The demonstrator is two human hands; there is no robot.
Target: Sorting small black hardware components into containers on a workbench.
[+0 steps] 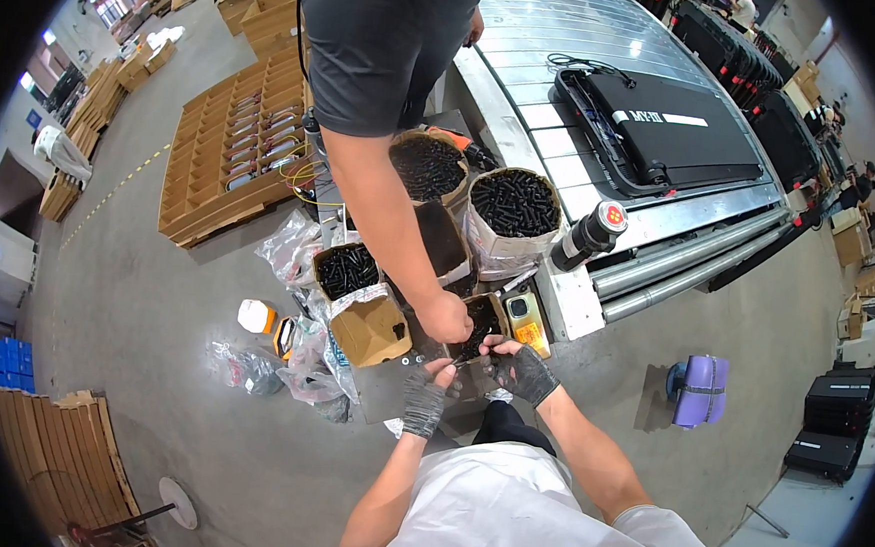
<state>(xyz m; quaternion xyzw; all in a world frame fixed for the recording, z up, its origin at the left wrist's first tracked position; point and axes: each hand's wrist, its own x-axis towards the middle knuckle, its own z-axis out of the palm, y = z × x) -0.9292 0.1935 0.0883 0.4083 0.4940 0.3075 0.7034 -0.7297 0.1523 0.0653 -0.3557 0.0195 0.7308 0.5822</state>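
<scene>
My left hand (427, 397), in a grey fingerless glove, has its fingertips pinched together at the near side of a small open box of black parts (483, 318). Across from it, my right hand (528, 374), gloved the same way, also pinches at that box's near edge. Something thin and dark seems to lie between the two hands, too small to make out. A co-worker's bare hand (445, 317) reaches from the far side to the same box. Left of my hands stands an open cardboard box (369, 331); a phone-like device (527, 322) lies to the right.
Boxes of black bolt-like parts (515, 206) stand behind. A roller conveyor (679, 253) at the right carries a flat black machine (667, 127) and a black cylinder (590, 238). Plastic bags (304, 366) lie left; a purple padded seat (701, 391) stands right.
</scene>
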